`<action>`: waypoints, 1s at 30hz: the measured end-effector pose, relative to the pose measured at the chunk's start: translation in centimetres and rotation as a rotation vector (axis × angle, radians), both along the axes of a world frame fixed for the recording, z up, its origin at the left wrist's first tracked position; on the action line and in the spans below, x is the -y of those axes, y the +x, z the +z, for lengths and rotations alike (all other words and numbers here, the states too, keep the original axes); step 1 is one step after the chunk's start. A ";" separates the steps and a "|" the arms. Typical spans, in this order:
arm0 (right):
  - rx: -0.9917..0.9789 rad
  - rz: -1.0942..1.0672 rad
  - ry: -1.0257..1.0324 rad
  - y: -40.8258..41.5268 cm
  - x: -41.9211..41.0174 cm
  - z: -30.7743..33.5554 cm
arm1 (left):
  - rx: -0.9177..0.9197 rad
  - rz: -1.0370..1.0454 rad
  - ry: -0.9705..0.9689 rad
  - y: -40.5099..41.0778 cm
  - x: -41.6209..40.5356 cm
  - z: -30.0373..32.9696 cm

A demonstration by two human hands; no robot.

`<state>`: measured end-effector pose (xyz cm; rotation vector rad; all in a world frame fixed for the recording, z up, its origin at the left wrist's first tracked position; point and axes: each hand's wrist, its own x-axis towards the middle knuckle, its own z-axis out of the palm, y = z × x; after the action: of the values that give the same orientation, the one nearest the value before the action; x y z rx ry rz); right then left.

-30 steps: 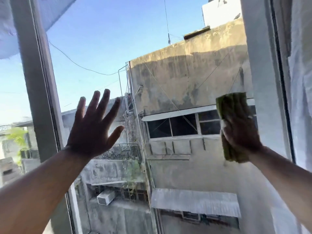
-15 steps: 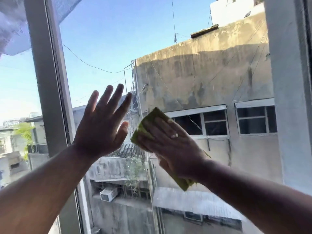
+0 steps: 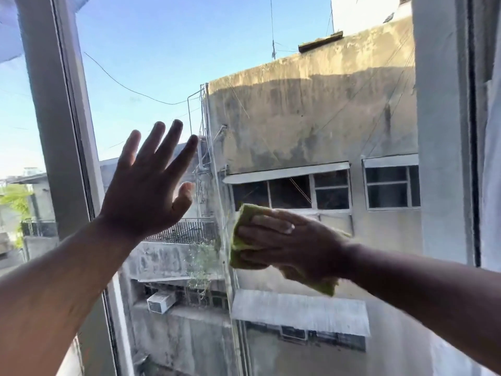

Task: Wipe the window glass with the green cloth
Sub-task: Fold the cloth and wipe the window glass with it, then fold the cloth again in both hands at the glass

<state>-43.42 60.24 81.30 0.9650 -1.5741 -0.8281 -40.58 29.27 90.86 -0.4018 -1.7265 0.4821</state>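
Your right hand (image 3: 292, 245) presses the folded green cloth (image 3: 244, 240) flat against the window glass (image 3: 168, 63); your left hand (image 3: 149, 185), fingers spread and holding nothing, braces beside it.

Green cloth (image 3: 240, 241): my right hand (image 3: 292, 246) covers its middle; only the left edge and lower corner show.
Right hand: motion-blurred.
My forearms: cut off by the lower edge.
Window frame (image 3: 58, 126): top cropped.

Right hand (image 3: 292, 245) swept green cloth (image 3: 244, 240) left, then lower across glass.
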 end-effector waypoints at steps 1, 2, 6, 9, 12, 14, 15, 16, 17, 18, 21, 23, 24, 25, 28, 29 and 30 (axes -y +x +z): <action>-0.026 -0.046 -0.002 -0.1 -3.8 1.3 | -0.004 0.004 0.004 -0.1 0.0 0.0; -0.032 -0.091 -0.100 -0.2 -7.6 3.1 | -0.009 0.007 0.007 -0.2 -0.1 0.0; 0.014 -0.074 -0.706 0.2 -16.0 9.0 | -0.013 -0.007 0.018 -0.2 -0.4 -0.1; -0.012 0.066 -0.992 -0.2 -10.8 7.0 | -0.017 0.004 0.018 -0.3 -0.5 -0.1; 0.039 0.133 -0.892 0.0 -0.4 0.2 | -0.011 0.029 0.007 -0.3 -0.4 -0.5; 0.129 0.097 -0.462 1.1 6.1 -5.7 | 0.013 0.042 -0.004 -0.2 -0.4 -0.2; 0.177 0.081 -0.259 1.7 8.3 -8.2 | 0.033 0.044 -0.002 -0.2 -0.4 -0.2; 0.214 0.074 -0.119 2.1 9.4 -9.9 | 0.054 0.034 0.013 0.0 -0.5 -0.3; 0.242 0.073 -0.050 2.4 9.8 -10.7 | 0.076 0.016 0.033 0.2 -0.4 -1.0; 0.263 0.085 -0.028 2.5 9.6 -10.7 | 0.090 -0.005 0.051 0.4 -0.3 -2.2; 0.338 0.242 -0.089 2.4 8.5 -10.0 | 0.108 -0.034 0.078 1.7 0.3 -9.3; 0.355 0.340 -0.160 2.3 8.1 -9.5 | 0.154 -0.044 0.054 2.6 0.8 -14.2; 0.347 0.372 -0.191 2.2 7.9 -9.4 | 0.183 -0.033 0.034 3.0 1.0 -16.1; 0.329 0.397 -0.228 2.0 7.8 -9.4 | 0.206 -0.012 0.010 3.3 1.1 -17.4; 0.214 0.412 -0.507 1.9 7.0 -10.3 | 0.174 0.071 -0.050 3.8 1.1 -18.9; 0.178 0.394 -0.634 2.1 6.5 -10.9 | 0.153 0.082 -0.051 4.0 0.9 -18.9; 0.152 0.351 -0.746 2.4 5.8 -11.6 | 0.138 0.070 -0.043 4.2 0.6 -18.7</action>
<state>-41.01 54.42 69.72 0.7188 -1.5916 0.0958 -36.37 28.66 72.19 -0.4141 -1.8708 0.5538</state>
